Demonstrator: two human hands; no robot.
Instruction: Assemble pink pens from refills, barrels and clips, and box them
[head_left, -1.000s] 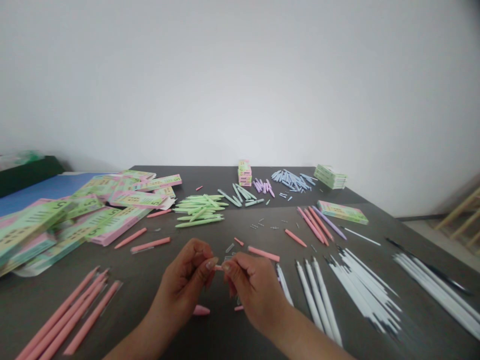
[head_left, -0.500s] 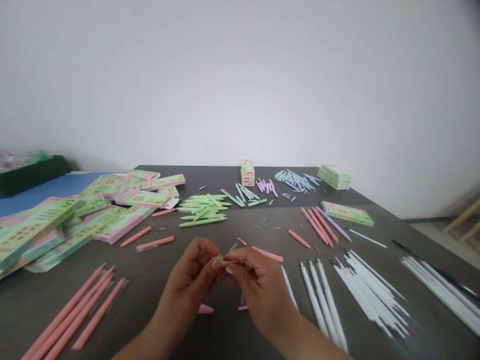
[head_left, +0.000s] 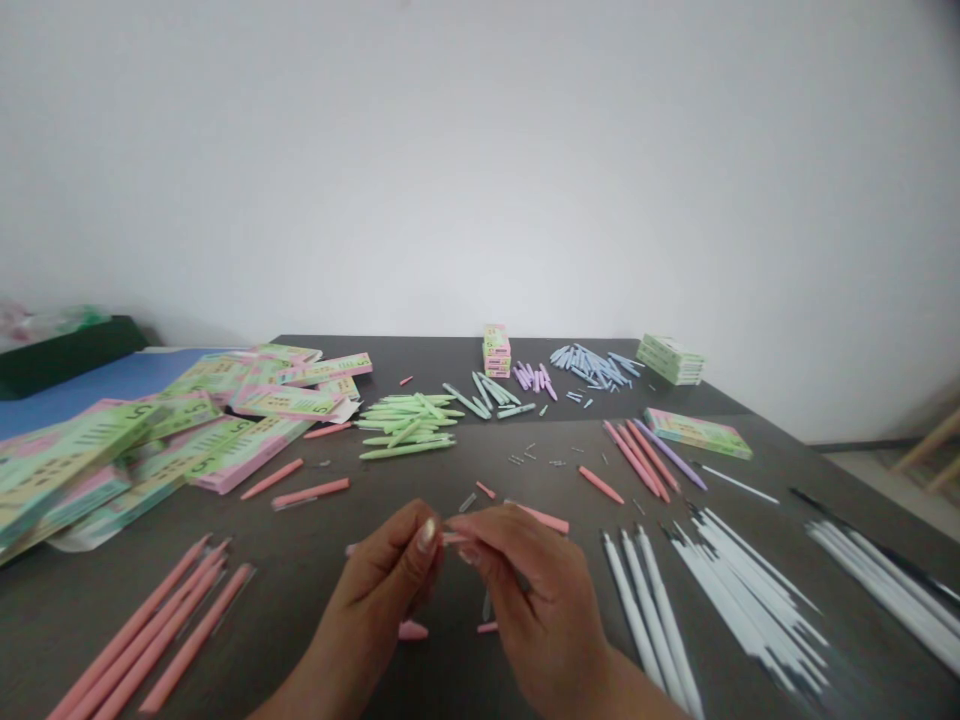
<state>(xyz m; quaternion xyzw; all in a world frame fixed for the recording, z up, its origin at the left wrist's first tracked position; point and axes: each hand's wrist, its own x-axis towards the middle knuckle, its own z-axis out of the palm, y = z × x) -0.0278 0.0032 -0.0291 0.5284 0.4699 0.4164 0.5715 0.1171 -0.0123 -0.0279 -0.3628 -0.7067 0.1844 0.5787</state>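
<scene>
My left hand (head_left: 386, 585) is closed around a slim pink pen part (head_left: 454, 539), which shows between the two hands. A pink tip (head_left: 350, 549) shows at the left side of that hand; whether it is the same piece is hidden. My right hand (head_left: 536, 580) pinches the right end of the pen part between thumb and fingers. Below the hands lie a pink piece (head_left: 412, 630) and another small pink piece (head_left: 487, 628), partly covered. Just behind the right hand rests a pink pen barrel (head_left: 547, 518). A clear small tube (head_left: 467, 502) lies beyond the fingertips.
Pink pens (head_left: 150, 630) lie at left front, printed boxes (head_left: 247, 430) behind them. Green pens (head_left: 409, 422), purple pieces (head_left: 534, 379) and blue pieces (head_left: 592, 366) are farther back. White barrels (head_left: 649, 610) and white refills (head_left: 750, 590) lie at right. Small springs (head_left: 517, 460) are scattered mid-table.
Both hands have shifted slightly, and the left fingers have curled more tightly. More of the pink pen part shows between them. A pink tip has appeared left of the left hand.
</scene>
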